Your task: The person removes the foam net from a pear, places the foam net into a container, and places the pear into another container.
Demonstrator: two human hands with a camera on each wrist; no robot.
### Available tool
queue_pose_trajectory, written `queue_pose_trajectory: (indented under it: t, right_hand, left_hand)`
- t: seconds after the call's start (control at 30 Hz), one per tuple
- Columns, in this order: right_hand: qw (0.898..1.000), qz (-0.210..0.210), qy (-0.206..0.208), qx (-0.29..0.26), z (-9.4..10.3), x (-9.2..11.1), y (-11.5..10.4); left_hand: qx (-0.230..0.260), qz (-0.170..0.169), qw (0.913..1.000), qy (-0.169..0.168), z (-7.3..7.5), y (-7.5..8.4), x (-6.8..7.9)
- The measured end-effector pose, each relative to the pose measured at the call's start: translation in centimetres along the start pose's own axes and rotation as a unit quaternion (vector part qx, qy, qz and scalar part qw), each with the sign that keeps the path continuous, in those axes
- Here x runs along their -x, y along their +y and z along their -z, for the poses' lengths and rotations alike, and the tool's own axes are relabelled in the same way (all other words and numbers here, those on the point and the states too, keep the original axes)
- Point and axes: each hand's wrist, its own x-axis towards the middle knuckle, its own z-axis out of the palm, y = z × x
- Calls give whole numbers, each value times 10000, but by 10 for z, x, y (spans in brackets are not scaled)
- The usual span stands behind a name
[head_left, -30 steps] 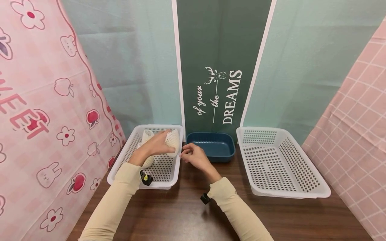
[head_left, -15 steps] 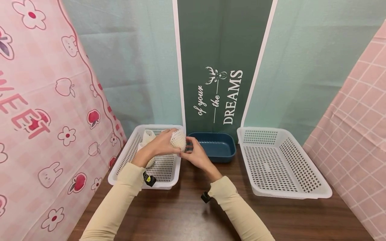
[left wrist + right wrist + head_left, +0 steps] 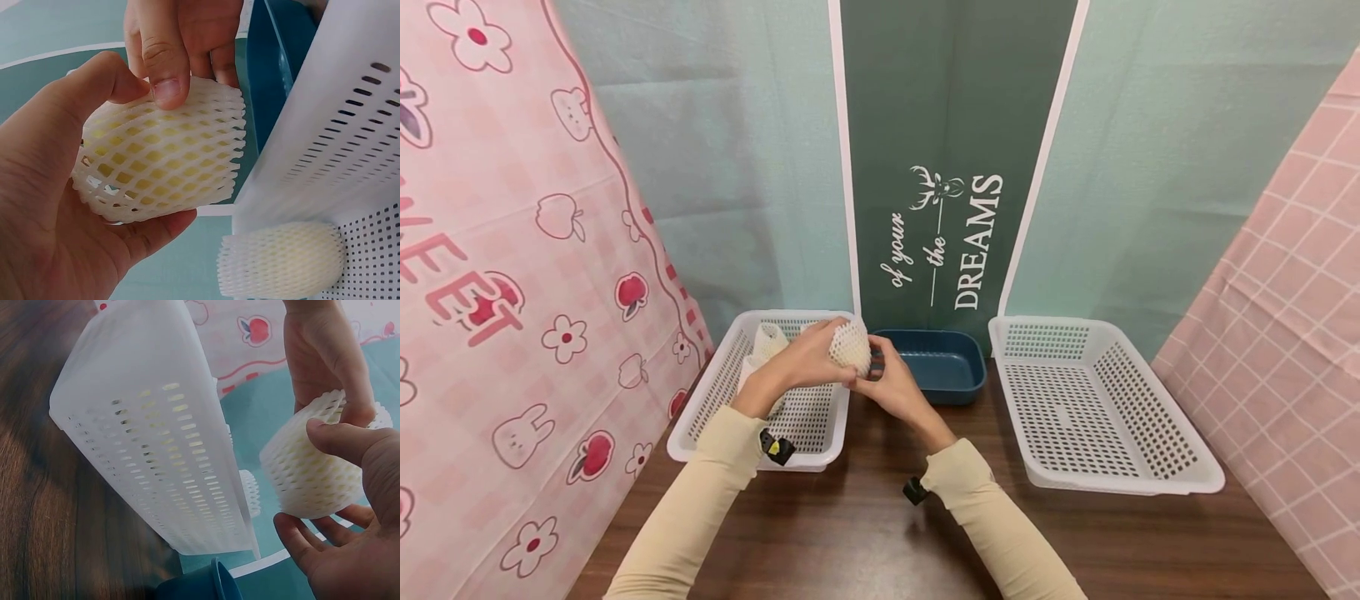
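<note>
A yellowish round fruit in a white foam net sleeve point(image 3: 852, 348) is held above the right rim of the left basket; its kind is hidden by the net. My left hand point(image 3: 808, 357) grips it from the left, thumb and fingers around the sleeve in the left wrist view. From the right, my right hand point(image 3: 356, 550) holds the same netted fruit point(image 3: 319, 465), thumb on one side and fingertips on the other. Another netted fruit point(image 3: 281, 259) lies inside the white basket point(image 3: 312, 137), and more white net sleeves point(image 3: 769, 337) show there in the head view.
Between the baskets sits a dark blue bin point(image 3: 943, 367) against the green cloth backdrop. A second white perforated basket point(image 3: 1093, 408) stands on the right of the brown wooden table point(image 3: 850, 533). Pink cloths hang at both sides.
The netted fruit has moved right and slightly up in my left hand, from inside the basket to its rim. My right hand has come onto it and now holds it too.
</note>
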Motion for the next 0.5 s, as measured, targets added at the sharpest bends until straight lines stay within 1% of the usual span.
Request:
queue_pose_trajectory:
  t: [0.13,0.37,0.5]
  right_hand:
    - [10000,48,75,-21,3,3,3]
    - [9998,109,154,-100,9,8,4]
    - [9997,125,223,-44,12,10,5]
  left_hand:
    - [61,-24,10000,22,-2,2,-1]
    - [429,-172,9988,132,-5,6,-3]
    - [544,-236,9981,186,-9,6,-5]
